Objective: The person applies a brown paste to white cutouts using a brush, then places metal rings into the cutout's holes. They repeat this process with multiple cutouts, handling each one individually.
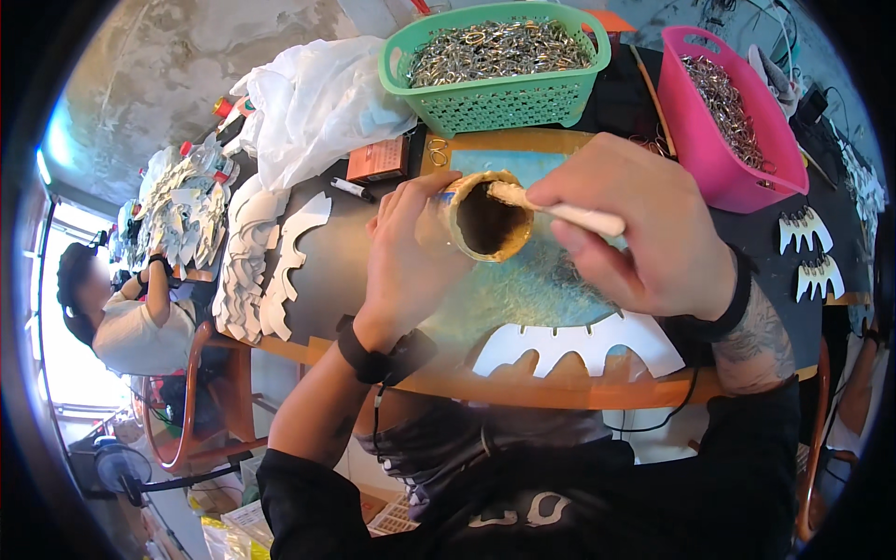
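Observation:
My left hand [411,247] wraps round the side of an open can [458,224], tilted so that its mouth faces me. Yellowish, crusty residue coats the can's rim, and its inside looks dark brown. In my right hand [644,229] is a brush [590,218] with a pale handle, gripped between thumb and fingers. The brush's head rests at the can's upper rim; its tip is hard to make out. Below the can, a white scalloped piece [579,345] with small slots along its upper edge lies near the table's front edge.
A green basket [509,110] and a pink basket [723,159], both full of metal rings or clips, stand at the back. White cut pieces [250,252] are stacked at left, near a plastic bag [313,112]. Two clipped pieces [805,231] lie right. Another person [140,327] sits far left.

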Demonstrator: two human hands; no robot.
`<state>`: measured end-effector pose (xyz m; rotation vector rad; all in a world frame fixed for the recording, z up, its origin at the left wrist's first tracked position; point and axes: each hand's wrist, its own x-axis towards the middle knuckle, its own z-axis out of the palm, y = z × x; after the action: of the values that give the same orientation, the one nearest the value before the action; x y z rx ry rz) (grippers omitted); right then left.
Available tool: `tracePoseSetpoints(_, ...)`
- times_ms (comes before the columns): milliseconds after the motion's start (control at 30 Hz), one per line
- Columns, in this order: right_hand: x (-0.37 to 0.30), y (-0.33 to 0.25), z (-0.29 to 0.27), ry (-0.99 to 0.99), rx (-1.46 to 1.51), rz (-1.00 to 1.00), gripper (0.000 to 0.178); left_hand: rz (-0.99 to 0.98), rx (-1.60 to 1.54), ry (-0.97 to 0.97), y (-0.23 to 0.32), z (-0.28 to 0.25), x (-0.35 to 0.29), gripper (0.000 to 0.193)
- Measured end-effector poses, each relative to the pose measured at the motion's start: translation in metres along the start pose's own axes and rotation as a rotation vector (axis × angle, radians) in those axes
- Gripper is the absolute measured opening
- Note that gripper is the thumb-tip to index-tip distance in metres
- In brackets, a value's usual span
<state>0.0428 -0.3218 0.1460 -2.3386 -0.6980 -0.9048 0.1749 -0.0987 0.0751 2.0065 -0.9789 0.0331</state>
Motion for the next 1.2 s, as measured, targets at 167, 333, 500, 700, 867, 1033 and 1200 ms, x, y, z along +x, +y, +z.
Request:
tracePoseSetpoints(167, -0.002, -0.004, 0.001, 0.01, 0.071, 0.0, 0.025, 0.03, 0.095, -0.024, 0.001, -0.003, 0.001, 0.076)
tracePoseSetpoints(333, -0.001, -0.001, -0.014, 0.045, 0.086, -0.033, 0.022, 0.011, 0.156, -0.018, 0.003, -0.007, 0.001, 0.075)
tracePoseSetpoints(500, -0.007, -0.001, -0.036, 0.122, 0.182, 0.034, 0.026, 0.0, 0.158, 0.022, -0.003, -0.013, 0.001, 0.077)
tracePoseSetpoints(700, -0.012, 0.008, -0.046, 0.423, 0.243, 0.013, 0.031, -0.137, 0.19, 0.002, 0.006, -0.018, 0.003, 0.081)
tracePoseSetpoints(867, 0.0, 0.012, -0.033, 0.104, 0.193, -0.121, 0.027, -0.13, 0.089, -0.022, 0.004, -0.02, 0.003, 0.084)
tracePoseSetpoints(1033, 0.005, 0.013, -0.042, -0.124, 0.137, -0.134, 0.027, -0.123, 0.118, -0.045, 0.009, -0.025, 0.003, 0.084)
tracePoseSetpoints(1200, 0.004, 0.012, -0.064, -0.22, 0.141, -0.114, 0.027, -0.101, 0.142, -0.029, 0.007, -0.028, 0.002, 0.082)
